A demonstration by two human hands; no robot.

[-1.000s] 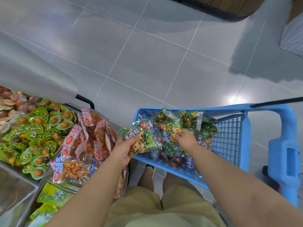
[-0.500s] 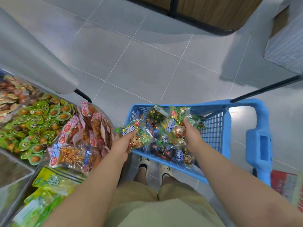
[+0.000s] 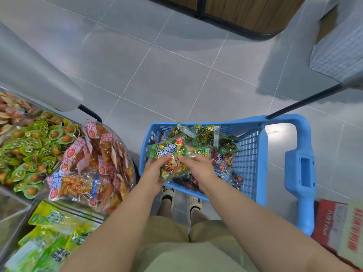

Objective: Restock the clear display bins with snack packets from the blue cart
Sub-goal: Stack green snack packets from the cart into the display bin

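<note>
A blue cart (image 3: 261,154) stands in front of me with several green and blue snack packets (image 3: 206,134) piled inside. Over its near left corner I hold a green snack bag (image 3: 170,158) with a cartoon figure on it. My left hand (image 3: 155,173) grips its left edge and my right hand (image 3: 198,167) grips its right side. To my left the clear display bins (image 3: 129,165) hold red-labelled packets (image 3: 88,167), green egg packets (image 3: 33,150) and yellow-green packets (image 3: 59,228).
The cart's black handle bar (image 3: 306,103) slants up to the right. A red printed box (image 3: 337,228) sits on the floor at lower right. A grey rounded panel (image 3: 39,81) overhangs the bins at left. My feet (image 3: 180,197) stand beside the cart on grey tile.
My right hand has left the cart's pile and come to the green bag in my left hand. Both hands now hold it together over the cart's near left corner.
</note>
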